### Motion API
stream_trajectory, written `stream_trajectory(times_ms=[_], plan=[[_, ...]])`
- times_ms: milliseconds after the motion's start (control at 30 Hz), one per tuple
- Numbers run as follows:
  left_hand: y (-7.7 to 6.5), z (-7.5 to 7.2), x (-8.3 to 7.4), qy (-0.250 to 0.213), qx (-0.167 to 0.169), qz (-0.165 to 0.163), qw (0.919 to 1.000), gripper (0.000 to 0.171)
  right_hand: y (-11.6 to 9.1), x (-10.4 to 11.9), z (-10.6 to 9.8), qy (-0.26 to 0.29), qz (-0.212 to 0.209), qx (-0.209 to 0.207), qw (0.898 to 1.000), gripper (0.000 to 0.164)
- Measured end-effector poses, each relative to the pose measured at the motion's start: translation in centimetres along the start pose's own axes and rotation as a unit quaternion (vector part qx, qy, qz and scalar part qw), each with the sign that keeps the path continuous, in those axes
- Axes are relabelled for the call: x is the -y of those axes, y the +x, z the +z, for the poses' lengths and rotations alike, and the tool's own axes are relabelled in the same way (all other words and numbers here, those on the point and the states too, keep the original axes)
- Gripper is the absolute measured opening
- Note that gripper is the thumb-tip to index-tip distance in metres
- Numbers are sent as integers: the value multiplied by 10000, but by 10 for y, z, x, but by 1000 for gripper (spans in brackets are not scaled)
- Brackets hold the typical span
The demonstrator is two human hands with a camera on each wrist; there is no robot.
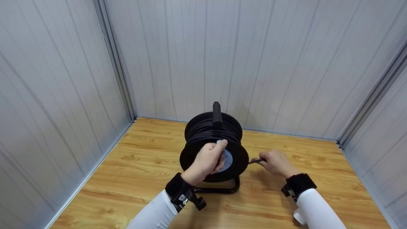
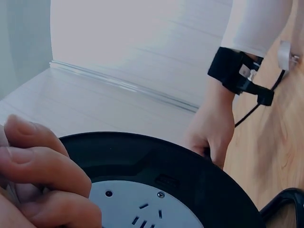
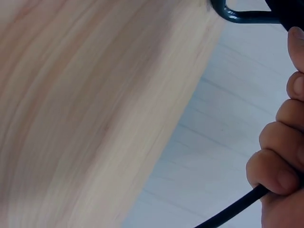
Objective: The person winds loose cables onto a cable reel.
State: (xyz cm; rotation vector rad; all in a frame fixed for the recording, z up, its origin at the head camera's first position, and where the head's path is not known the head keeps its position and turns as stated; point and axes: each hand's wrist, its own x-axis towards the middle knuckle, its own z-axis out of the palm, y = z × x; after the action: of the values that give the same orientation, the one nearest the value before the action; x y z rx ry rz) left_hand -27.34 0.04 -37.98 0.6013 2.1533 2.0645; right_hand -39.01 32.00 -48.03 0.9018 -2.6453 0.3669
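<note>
A black cable reel [image 1: 190, 156] stands upright on its tube frame, with black cable wound round its drum. My left hand [image 1: 208, 159] grips a pale knob [image 1: 219, 141] on the reel's near face, thumb over its top; most of the knob is hidden by the fingers. Beside that hand shows the grey round socket panel [image 2: 121, 206]. To the right of the reel, my right hand [image 1: 276, 162] holds the loose black cable [image 1: 255, 161], fingers curled round it. In the right wrist view the cable [image 3: 232, 209] runs out of the fist.
A white plug [image 2: 285, 56] at the cable's end lies on the wood-grain surface [image 1: 143, 165] by the right forearm. Pale panel walls [image 1: 197, 63] enclose the back and both sides. The reel's black carrying handle [image 1: 217, 114] rises above the drum.
</note>
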Motion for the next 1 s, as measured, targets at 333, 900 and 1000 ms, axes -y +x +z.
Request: stream_trajectory(times_ms=[333,900,1000], plan=[[2,3,2,-7,-35,102,9999,69,-20,-68,-81,-731,501,189,9959,37],[5,10,3,-72,-103,77,9999,69,-64,-119,-89,-786,1129,-207,9903,40],[5,10,3,-76,-110,46,9999,68,-79,-131,-93,-523,1537,-23,9867,44]])
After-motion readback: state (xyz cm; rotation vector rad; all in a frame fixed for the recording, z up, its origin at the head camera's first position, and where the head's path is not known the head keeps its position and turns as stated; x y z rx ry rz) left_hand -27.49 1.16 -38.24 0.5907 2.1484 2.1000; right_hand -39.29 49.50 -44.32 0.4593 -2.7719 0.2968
